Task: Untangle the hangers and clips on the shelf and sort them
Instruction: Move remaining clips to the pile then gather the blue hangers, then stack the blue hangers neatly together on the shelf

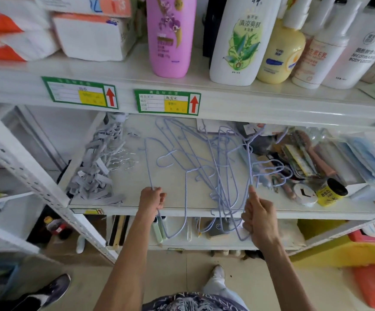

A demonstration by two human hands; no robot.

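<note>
Right hand (259, 217) and left hand (151, 199) are gripping tangled lilac wire hangers (204, 167), fists closed; tugging risks dragging the yellow jar (331, 192) at three o'clock off the shelf (137, 208).

The wire hangers (204, 162) pinched in the fingers (157, 194) of the left hand (151, 198) and the right hand (259, 217) are pale lavender-blue. Left of the left fingers, the heap of clips (96, 169) is light grey with silvery metal hooks. The shelf board (137, 187) under both hands is white. Right of the right fingers lies a small jar (331, 191), yellow with a black lid. Well above the fingers, the shelf-edge price labels (167, 102) are green-bordered with yellow patches and red arrows; a pink bottle (170, 34) carries a purple flower print.
</note>
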